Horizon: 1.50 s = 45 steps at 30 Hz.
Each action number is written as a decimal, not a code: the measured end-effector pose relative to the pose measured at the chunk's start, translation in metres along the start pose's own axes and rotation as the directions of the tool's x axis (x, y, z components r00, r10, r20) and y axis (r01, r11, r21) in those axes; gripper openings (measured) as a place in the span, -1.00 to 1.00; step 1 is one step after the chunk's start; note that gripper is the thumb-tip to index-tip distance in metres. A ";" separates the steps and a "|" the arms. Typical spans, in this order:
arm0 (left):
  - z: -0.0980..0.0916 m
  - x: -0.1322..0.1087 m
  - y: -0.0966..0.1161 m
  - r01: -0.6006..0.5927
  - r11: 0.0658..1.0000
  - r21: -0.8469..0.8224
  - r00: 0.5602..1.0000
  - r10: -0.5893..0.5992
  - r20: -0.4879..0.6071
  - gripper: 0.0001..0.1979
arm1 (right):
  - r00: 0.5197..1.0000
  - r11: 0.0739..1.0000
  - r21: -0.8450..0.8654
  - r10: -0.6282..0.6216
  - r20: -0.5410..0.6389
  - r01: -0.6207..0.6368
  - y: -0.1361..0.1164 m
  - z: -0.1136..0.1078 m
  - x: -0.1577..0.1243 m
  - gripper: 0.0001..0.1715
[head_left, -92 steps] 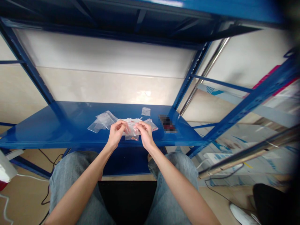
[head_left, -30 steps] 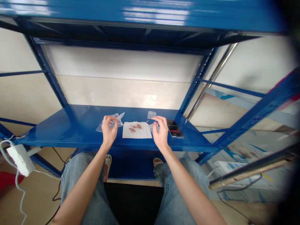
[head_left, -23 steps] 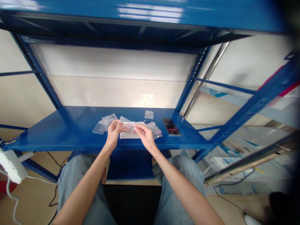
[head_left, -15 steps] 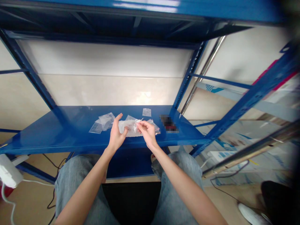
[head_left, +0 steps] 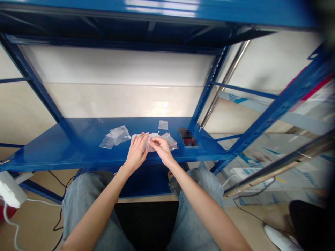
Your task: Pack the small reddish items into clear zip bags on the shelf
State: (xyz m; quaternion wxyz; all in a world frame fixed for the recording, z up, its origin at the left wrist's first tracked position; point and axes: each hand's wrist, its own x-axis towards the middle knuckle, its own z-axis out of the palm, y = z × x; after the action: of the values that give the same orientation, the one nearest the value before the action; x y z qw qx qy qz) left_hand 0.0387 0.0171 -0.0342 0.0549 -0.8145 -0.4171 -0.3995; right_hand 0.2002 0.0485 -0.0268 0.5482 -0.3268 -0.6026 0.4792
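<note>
My right hand pinches a small clear plastic bag between thumb and fingertips. From the other side my left hand meets it, its fingers drawn together over the bag's left part and hiding much of it. Beneath both hands lies a crumpled whitish wrap, mostly covered. Several flat clear bags lie just right of my right hand. Another loose pile of clear bags rests left of my left hand.
The blue metal shelf carries a single clear bag at the back and a dark, pixelated object at right. A blue upper shelf overhangs. Cables and a white device are at lower left; another person's shoe is at lower right.
My left hand has turned palm-down and closed its spread fingers over the bag, moving slightly right. My right hand keeps its pinch, with the bag now lower between the hands.
</note>
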 end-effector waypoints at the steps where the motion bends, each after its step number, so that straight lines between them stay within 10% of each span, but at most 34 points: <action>1: -0.002 0.000 0.000 0.014 1.000 -0.004 1.000 -0.014 -0.006 -0.33 | 1.000 1.000 -0.006 0.000 0.018 0.000 0.000 0.000 0.000 -0.63; 10: -0.010 0.000 -0.003 0.061 0.998 0.030 0.998 -0.061 -0.003 -0.45 | 0.980 0.962 -0.185 -0.200 0.018 0.200 -0.009 0.004 -0.007 -0.76; 19: -0.009 0.001 -0.005 0.042 0.999 0.008 0.999 -0.042 -0.006 -0.62 | 0.753 0.484 -0.608 -0.576 0.319 0.629 -0.015 0.009 -0.022 -0.66; 28: -0.009 0.001 -0.004 0.007 0.998 0.067 1.000 -0.005 -0.023 -0.78 | 0.662 0.368 -0.581 -0.602 0.446 0.726 -0.007 0.005 -0.018 -0.59; 45: -0.015 0.003 -0.005 -0.030 0.989 0.146 0.999 0.026 0.027 -0.83 | 0.695 0.349 -0.617 -0.511 0.505 0.705 -0.002 0.013 -0.021 -0.63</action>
State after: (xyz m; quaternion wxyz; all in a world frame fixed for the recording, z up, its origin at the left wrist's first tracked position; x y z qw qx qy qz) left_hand 0.0269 0.0159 -0.0234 0.1149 -0.8189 -0.4345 -0.3570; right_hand 0.1919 0.0254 -0.0316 0.4164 -0.2229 -0.8807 -0.0378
